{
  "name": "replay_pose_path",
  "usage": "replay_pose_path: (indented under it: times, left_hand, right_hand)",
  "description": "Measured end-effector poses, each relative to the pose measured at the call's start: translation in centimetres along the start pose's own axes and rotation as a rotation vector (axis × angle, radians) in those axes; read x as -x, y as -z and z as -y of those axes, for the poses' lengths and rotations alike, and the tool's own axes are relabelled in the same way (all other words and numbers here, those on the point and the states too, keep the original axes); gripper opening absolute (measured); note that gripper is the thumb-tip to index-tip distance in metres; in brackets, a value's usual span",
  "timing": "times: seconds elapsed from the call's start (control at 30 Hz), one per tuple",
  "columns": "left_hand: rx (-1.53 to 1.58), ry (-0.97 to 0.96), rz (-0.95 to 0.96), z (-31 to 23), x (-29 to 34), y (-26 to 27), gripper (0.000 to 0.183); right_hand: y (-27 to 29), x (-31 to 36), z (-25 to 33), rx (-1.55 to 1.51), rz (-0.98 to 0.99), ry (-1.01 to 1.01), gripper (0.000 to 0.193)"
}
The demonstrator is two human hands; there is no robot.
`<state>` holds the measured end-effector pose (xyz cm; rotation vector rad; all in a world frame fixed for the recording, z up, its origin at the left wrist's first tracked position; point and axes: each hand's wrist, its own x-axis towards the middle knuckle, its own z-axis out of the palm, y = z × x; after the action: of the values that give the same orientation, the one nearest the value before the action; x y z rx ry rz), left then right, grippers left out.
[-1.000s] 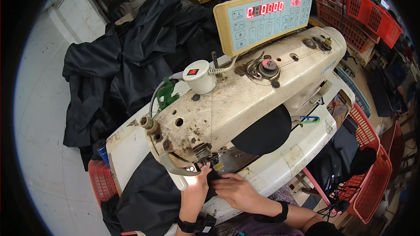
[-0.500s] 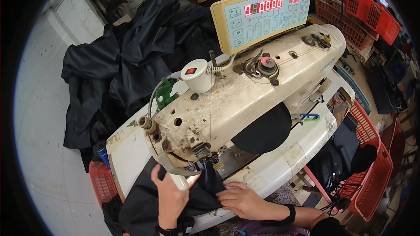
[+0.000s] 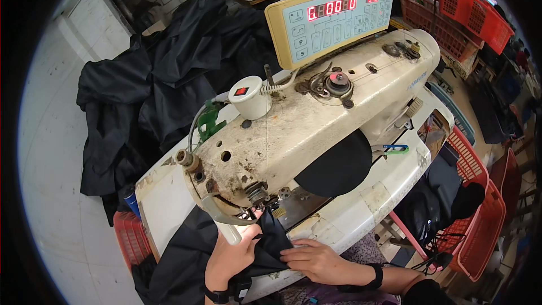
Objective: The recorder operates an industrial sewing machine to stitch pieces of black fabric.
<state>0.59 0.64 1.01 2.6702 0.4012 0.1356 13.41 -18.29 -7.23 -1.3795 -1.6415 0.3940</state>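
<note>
Left hand [image 3: 230, 255] on cloth [image 3: 183, 251] at the front of the machine [image 3: 316, 124], grip indeterminable; right hand [image 3: 315, 260] touching cloth edge, loosely extended, grip likewise indeterminable

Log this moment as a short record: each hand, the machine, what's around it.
Left hand: on black cloth, fingers near needle area
Right hand: fingertips at the cloth's right edge
Machine: white sewing machine, needle area lit
Panel: behind machine, red display lit
Left: dark fabric pile
Right: red baskets
</note>
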Motion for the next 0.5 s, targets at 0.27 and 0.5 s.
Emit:
replay_pose_path:
  times: [0.27, 0.5]
  left_hand:
    - [-0.016, 0.066, -0.012, -1.0, -0.3, -0.9, 0.021]
    - [-0.011, 0.095, -0.016, -1.4, -0.5, -0.8, 0.030]
  right_hand:
    - [0.1, 0.0, -0.4, -0.021, -0.028, 0.010, 0.021]
    - [0.0, -0.5, -1.0, -0.018, -0.033, 0.001, 0.021]
